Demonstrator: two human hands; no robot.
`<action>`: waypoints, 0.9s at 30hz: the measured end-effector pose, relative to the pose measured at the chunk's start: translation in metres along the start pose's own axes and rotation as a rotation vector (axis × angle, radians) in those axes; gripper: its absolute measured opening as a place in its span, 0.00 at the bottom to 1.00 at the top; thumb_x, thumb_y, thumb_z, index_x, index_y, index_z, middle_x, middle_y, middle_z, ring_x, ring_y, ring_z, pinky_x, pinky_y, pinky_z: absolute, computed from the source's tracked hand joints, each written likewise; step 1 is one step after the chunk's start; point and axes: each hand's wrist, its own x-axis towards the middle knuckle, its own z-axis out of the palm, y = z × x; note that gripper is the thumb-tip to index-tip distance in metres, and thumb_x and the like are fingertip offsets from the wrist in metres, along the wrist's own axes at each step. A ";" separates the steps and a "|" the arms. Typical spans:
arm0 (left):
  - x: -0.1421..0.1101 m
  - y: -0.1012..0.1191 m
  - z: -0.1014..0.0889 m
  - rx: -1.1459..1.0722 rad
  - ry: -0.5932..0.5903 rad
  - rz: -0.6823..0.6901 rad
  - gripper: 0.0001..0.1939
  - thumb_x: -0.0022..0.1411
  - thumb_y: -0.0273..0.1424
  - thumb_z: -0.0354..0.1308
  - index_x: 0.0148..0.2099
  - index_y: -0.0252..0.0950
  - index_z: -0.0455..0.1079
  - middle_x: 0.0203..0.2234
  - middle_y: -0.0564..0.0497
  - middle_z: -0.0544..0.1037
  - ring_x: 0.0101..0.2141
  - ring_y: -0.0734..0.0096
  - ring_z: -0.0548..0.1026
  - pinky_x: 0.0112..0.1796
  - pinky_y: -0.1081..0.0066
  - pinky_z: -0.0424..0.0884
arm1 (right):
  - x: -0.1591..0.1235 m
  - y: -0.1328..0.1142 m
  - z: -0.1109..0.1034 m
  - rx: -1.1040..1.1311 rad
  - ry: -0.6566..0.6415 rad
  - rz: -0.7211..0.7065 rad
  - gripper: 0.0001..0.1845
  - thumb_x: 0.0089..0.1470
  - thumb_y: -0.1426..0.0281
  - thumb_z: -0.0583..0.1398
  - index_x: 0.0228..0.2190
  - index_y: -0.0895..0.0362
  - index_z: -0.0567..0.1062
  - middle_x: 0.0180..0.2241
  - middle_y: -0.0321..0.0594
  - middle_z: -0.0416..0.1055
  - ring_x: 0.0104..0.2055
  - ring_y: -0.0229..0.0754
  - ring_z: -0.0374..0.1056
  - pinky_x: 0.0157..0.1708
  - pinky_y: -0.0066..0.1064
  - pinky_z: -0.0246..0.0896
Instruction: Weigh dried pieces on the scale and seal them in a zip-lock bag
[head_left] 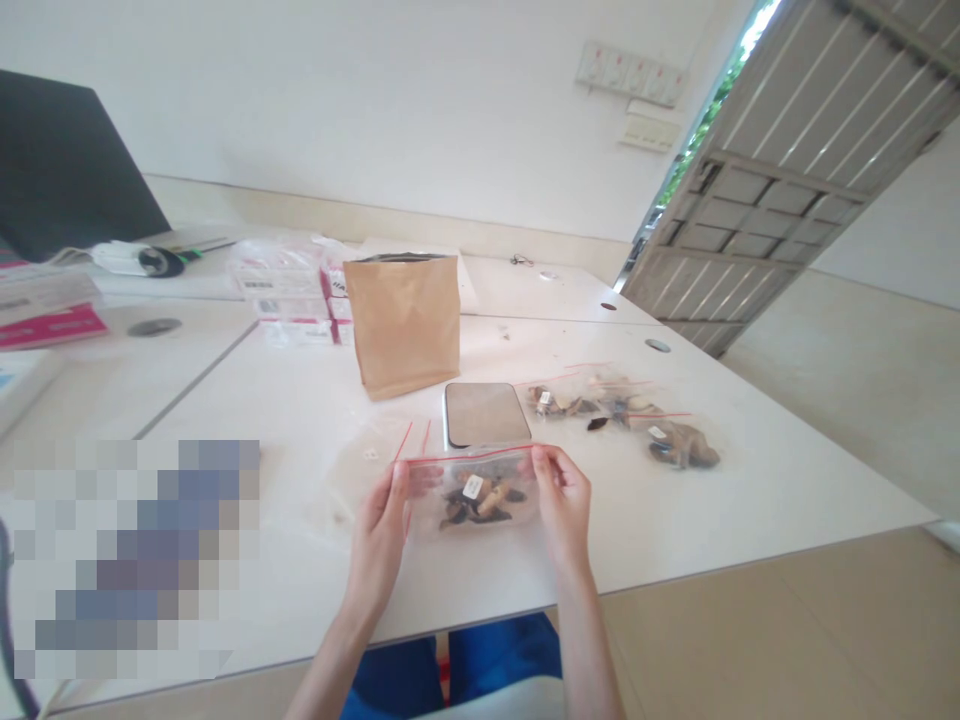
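Between left hand point(382, 512) and right hand point(564, 500), fingers pinching its top corners: clear red-striped plastic bag point(480, 490) of dark-and-tan pieces point(493, 500); filled, sealing unclear. Similar filled bags point(681, 447) lie beyond right fingers; flat clear bags point(356, 475) beside left presumably remain.

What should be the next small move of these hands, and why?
Perhaps the right hand should pinch along the red strip towards the left hand: both hold the clear bag by its top corners, brownish pieces are inside, and I cannot tell whether the strip is closed.
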 end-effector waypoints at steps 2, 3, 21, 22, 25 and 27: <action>-0.001 -0.001 -0.002 0.080 0.015 0.054 0.25 0.60 0.52 0.50 0.35 0.35 0.75 0.32 0.47 0.81 0.36 0.63 0.77 0.40 0.68 0.71 | 0.000 0.002 -0.002 -0.014 -0.020 -0.005 0.23 0.51 0.49 0.58 0.25 0.58 0.73 0.22 0.39 0.73 0.27 0.41 0.68 0.31 0.31 0.63; -0.001 0.000 -0.003 0.127 0.029 0.088 0.24 0.61 0.51 0.49 0.34 0.36 0.75 0.31 0.47 0.80 0.35 0.63 0.77 0.39 0.69 0.70 | -0.001 0.002 -0.003 -0.025 -0.033 -0.012 0.24 0.51 0.48 0.57 0.24 0.58 0.73 0.22 0.39 0.73 0.28 0.42 0.68 0.31 0.31 0.63; -0.010 -0.004 -0.001 0.149 0.117 0.105 0.23 0.62 0.51 0.48 0.34 0.38 0.71 0.29 0.51 0.75 0.34 0.66 0.72 0.36 0.72 0.67 | -0.007 0.007 -0.001 -0.045 -0.019 0.019 0.28 0.54 0.45 0.52 0.23 0.56 0.72 0.23 0.40 0.73 0.28 0.42 0.68 0.32 0.32 0.63; -0.010 -0.004 0.000 0.108 0.112 0.079 0.22 0.62 0.51 0.48 0.36 0.38 0.71 0.32 0.50 0.76 0.36 0.66 0.73 0.38 0.72 0.67 | -0.007 0.009 -0.002 -0.023 -0.041 0.030 0.28 0.54 0.45 0.51 0.24 0.56 0.73 0.24 0.40 0.73 0.29 0.43 0.68 0.32 0.32 0.64; -0.011 -0.002 0.001 0.051 0.062 0.071 0.19 0.60 0.48 0.53 0.39 0.38 0.70 0.35 0.50 0.77 0.39 0.67 0.73 0.41 0.72 0.67 | -0.008 0.010 -0.003 0.004 -0.132 0.025 0.25 0.56 0.49 0.52 0.28 0.56 0.75 0.27 0.40 0.74 0.32 0.43 0.69 0.36 0.33 0.64; -0.012 0.001 0.002 0.052 0.044 0.078 0.17 0.58 0.46 0.57 0.37 0.37 0.69 0.32 0.51 0.76 0.37 0.67 0.73 0.39 0.72 0.68 | -0.009 0.009 -0.004 0.002 -0.189 -0.001 0.19 0.55 0.53 0.56 0.30 0.56 0.74 0.29 0.39 0.74 0.34 0.42 0.69 0.38 0.32 0.63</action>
